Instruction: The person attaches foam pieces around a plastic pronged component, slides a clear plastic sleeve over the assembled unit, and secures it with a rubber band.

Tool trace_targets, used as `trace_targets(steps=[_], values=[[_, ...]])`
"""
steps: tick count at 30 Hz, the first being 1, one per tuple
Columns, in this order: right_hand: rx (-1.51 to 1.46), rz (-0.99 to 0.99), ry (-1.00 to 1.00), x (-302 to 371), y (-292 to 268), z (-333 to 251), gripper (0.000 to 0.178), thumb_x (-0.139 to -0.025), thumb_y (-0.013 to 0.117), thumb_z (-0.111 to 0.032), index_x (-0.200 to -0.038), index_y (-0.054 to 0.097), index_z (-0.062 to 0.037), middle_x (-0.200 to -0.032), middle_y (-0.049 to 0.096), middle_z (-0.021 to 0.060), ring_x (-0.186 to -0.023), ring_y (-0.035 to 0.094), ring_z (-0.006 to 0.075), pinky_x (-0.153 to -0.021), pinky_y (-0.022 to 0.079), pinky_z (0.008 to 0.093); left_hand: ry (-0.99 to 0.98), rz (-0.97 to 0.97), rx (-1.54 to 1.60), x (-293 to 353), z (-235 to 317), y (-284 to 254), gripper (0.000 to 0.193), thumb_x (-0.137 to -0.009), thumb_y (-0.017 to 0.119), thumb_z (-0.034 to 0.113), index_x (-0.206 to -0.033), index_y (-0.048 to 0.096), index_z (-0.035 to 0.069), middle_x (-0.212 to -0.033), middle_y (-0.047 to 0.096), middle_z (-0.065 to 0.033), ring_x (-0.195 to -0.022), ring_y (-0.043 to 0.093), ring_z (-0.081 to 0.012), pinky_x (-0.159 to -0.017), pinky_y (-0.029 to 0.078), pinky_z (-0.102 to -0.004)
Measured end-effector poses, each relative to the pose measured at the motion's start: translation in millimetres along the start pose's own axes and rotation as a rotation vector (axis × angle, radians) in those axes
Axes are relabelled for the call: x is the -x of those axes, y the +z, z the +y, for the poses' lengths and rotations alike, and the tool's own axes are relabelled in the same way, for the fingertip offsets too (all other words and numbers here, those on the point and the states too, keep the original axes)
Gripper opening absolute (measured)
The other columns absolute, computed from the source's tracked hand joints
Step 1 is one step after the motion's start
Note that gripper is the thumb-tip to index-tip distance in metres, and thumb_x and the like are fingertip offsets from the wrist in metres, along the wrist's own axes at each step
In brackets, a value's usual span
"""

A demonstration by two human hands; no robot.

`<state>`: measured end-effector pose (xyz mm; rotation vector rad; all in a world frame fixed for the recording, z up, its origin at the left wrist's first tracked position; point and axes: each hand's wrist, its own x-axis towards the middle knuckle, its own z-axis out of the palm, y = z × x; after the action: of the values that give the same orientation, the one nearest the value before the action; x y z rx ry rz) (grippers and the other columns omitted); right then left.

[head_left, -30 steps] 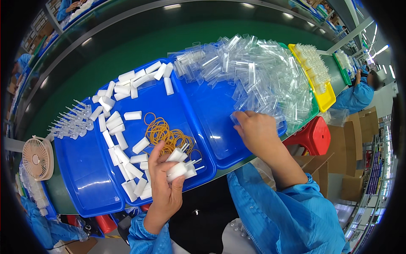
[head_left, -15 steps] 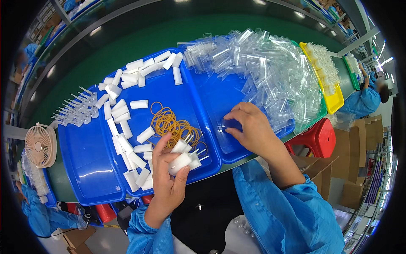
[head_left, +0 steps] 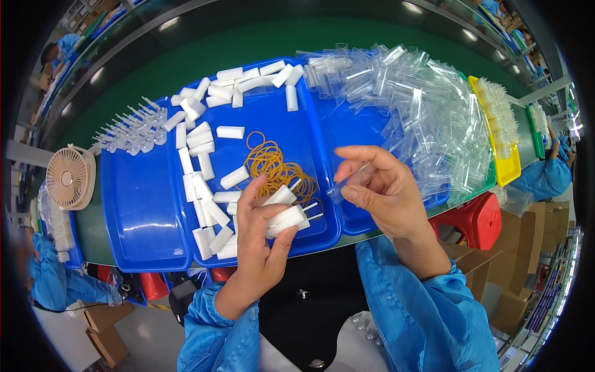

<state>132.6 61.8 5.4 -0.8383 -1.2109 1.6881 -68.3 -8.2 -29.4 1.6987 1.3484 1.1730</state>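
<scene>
My left hand [head_left: 261,251] is closed around a few white block-shaped pieces [head_left: 286,218] with thin pale prongs pointing right, just in front of a heap of tan rubber bands [head_left: 270,162]. Between the thumb and fingers of my right hand [head_left: 392,195] is a small clear plastic piece [head_left: 336,191], partly hidden by the fingers. Loose white blocks [head_left: 230,132] lie along the left and far sides of the middle blue tray [head_left: 245,102]. A big pile of clear plastic pieces [head_left: 427,124] covers much of the right blue tray [head_left: 344,118].
White pronged parts [head_left: 133,131] stand in a cluster at the far end of the left blue tray [head_left: 145,204]. Beside it is a small fan [head_left: 70,177]. A yellow tray [head_left: 509,167] of pale parts, a red stool [head_left: 474,218] and cardboard boxes [head_left: 517,248] are right; co-workers sit farther off.
My right hand has lifted off the right tray toward me, bringing a clear plastic piece with it. My left hand keeps its hold on the white blocks. The view has shifted slightly.
</scene>
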Motion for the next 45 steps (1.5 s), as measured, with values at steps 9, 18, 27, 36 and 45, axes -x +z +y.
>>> trace_targets(steps=[9, 18, 27, 36, 45], values=[[0.210, -0.016, -0.087, -2, 22, 16, 0.038, -0.087, 0.060, -0.011, -0.123, 0.049, -0.0023, -0.096, 0.058, 0.0055, -0.085, 0.056, 0.0092, -0.076, 0.047, 0.0234, 0.001, 0.009, -0.013, 4, -3, -2, 0.025, -0.084, 0.059, 0.012, -0.105, 0.053, 0.000, -0.135, 0.027, -0.0244, -0.117, 0.039, -0.0362, -0.097, 0.033, -0.0438], [0.073, -0.068, 0.023, -1, 34, 19, 0.035, -0.087, 0.058, -0.006, -0.121, 0.049, -0.0004, -0.097, 0.059, 0.0076, -0.087, 0.057, 0.0102, -0.078, 0.047, 0.0234, 0.043, 0.051, 0.020, 4, -4, -2, 0.025, -0.085, 0.059, 0.015, -0.107, 0.052, 0.003, -0.136, 0.026, -0.0220, -0.114, 0.040, -0.0343, -0.093, 0.036, -0.0427], [-0.162, -0.101, 0.020, 0, 29, 36, 0.031, -0.086, 0.060, -0.007, -0.116, 0.051, 0.0007, -0.103, 0.061, 0.0125, -0.094, 0.061, 0.0166, -0.081, 0.051, 0.0276, -0.036, 0.099, 0.170, 5, -4, -2, 0.022, -0.087, 0.058, 0.015, -0.105, 0.051, 0.004, -0.135, 0.027, -0.0203, -0.112, 0.042, -0.0294, -0.090, 0.038, -0.0375], [-0.213, -0.067, -0.046, 3, 34, 43, 0.025, -0.083, 0.062, -0.001, -0.108, 0.055, 0.0017, -0.104, 0.062, 0.0125, -0.097, 0.060, 0.0175, -0.082, 0.051, 0.0281, -0.099, 0.121, 0.221, 3, -2, 0, 0.019, -0.087, 0.059, 0.013, -0.102, 0.050, 0.005, -0.132, 0.031, -0.0185, -0.106, 0.045, -0.0229, -0.088, 0.039, -0.0335], [-0.149, -0.024, -0.165, 7, 41, 46, 0.024, -0.083, 0.062, 0.002, -0.106, 0.056, 0.0035, -0.104, 0.061, 0.0134, -0.096, 0.061, 0.0177, -0.082, 0.050, 0.0263, -0.101, 0.175, 0.420, 1, -9, 4, 0.011, -0.089, 0.055, 0.014, -0.093, 0.053, 0.005, -0.126, 0.038, -0.0166, -0.102, 0.045, -0.0203, -0.088, 0.037, -0.0333]])
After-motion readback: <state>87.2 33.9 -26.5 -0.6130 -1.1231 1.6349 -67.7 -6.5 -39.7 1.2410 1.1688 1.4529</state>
